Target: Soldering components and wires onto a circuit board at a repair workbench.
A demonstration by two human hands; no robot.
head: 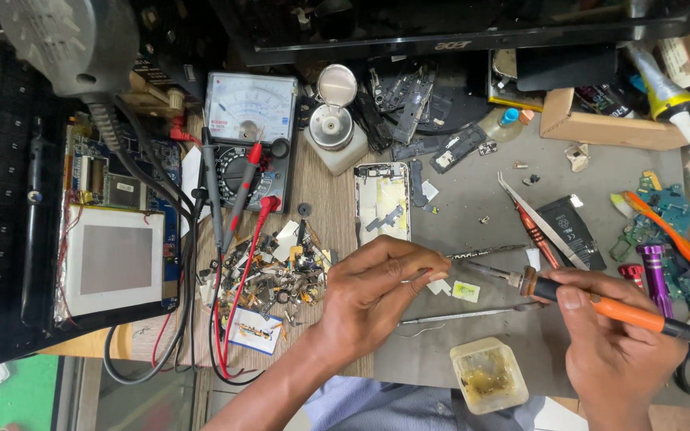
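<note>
My right hand [612,339] grips the orange handle of a soldering iron [600,303], whose metal tip points left toward my other hand. My left hand [373,291] has its fingertips pinched on a thin solder wire [489,252] that runs off to the right, just above small white parts [465,290] lying on the grey mat [473,207]. The iron's tip and the left fingertips are a short gap apart.
An open phone frame [382,199] lies behind my left hand. A heap of small parts [269,275], an analog multimeter [249,140] with probes, and an opened tablet [113,239] sit left. A flux tub [489,375] stands in front. Tweezers [541,223], screwdrivers and circuit boards lie right.
</note>
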